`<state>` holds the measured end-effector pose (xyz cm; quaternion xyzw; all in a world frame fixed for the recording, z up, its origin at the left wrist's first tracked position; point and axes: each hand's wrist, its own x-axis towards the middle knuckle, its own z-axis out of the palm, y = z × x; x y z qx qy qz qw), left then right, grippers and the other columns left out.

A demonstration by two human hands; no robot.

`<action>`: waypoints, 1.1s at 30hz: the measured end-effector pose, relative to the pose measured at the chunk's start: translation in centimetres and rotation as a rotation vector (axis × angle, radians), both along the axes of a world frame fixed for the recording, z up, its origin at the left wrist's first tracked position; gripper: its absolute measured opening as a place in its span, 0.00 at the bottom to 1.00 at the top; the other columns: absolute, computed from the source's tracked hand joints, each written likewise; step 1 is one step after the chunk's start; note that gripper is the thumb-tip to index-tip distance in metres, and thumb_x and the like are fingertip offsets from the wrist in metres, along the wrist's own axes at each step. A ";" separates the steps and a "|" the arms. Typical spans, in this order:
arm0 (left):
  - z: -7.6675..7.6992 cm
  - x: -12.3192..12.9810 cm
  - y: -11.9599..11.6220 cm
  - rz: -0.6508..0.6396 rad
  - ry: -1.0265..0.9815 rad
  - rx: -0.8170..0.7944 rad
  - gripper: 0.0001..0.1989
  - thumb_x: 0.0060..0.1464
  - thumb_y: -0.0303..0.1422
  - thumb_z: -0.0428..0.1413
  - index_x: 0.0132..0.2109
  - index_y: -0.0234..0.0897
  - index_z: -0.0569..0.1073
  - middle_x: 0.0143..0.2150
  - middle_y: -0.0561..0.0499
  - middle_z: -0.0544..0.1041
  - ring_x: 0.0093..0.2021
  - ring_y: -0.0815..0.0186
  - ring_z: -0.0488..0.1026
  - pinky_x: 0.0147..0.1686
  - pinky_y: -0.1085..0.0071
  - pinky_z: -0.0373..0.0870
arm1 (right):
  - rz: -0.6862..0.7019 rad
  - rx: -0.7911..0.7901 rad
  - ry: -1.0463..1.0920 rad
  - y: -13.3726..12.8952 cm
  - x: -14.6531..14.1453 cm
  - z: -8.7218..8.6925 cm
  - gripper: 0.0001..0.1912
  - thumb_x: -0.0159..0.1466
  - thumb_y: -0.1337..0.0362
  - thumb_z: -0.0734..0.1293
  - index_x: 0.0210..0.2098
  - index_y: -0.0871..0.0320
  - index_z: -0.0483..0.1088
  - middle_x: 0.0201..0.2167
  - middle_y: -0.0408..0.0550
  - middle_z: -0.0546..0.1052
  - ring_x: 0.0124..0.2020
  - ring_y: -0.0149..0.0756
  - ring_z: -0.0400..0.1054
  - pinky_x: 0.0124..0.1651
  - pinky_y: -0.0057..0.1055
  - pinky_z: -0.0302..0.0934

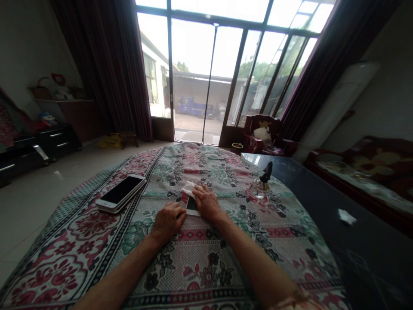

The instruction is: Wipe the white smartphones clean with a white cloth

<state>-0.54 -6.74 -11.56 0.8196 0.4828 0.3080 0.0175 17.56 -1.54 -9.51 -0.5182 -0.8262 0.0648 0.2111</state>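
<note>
Two hands around one small phone on soft cloth

I look at a bright room with a tall glass door (193, 73) at the far end. Before me lies a wide floral cloth (206, 267), and at its right side is a dark glossy surface (364, 254). On the cloth at left, a large white phone (121, 193) lies on a second flat thing, I think. A small glass bottle (260, 188) with black top stands right of my work. The small white phone (192, 206) is on the cloth between the left hand (168, 222) and the right hand (208, 203), a white tissue (190, 188) at its upper end. The fingers (178, 214) of both hands are bent and touch it, but if they truly grip, I cannot tell. The risk is the soft cloth: uneven pressure could tilt or slip the phone. A wide right-hand movement could knock the bottle.
</note>
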 end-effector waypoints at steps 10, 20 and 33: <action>0.3 0.2 -0.4 0.052 0.072 0.030 0.09 0.57 0.27 0.56 0.29 0.37 0.76 0.31 0.50 0.76 0.36 0.62 0.71 0.39 0.69 0.65 | 0.048 0.002 -0.004 -5.5 0.4 0.0 0.18 0.68 0.66 0.55 0.53 0.51 0.69 0.62 0.43 0.65 0.65 0.47 0.52 0.60 0.44 0.54; 0.7 0.5 -0.7 0.018 0.252 0.127 0.10 0.57 0.26 0.54 0.28 0.36 0.73 0.30 0.49 0.74 0.37 0.61 0.69 0.36 0.69 0.64 | 0.051 -0.033 -0.017 -6.3 0.6 0.4 0.18 0.67 0.66 0.56 0.50 0.48 0.71 0.61 0.40 0.67 0.64 0.46 0.54 0.57 0.44 0.56; 0.5 0.5 -0.4 0.009 0.210 0.139 0.11 0.58 0.27 0.53 0.28 0.37 0.73 0.29 0.49 0.73 0.35 0.62 0.69 0.35 0.69 0.65 | -0.064 -0.017 0.057 1.3 0.2 0.0 0.18 0.66 0.67 0.58 0.49 0.48 0.74 0.58 0.38 0.70 0.61 0.42 0.58 0.59 0.39 0.56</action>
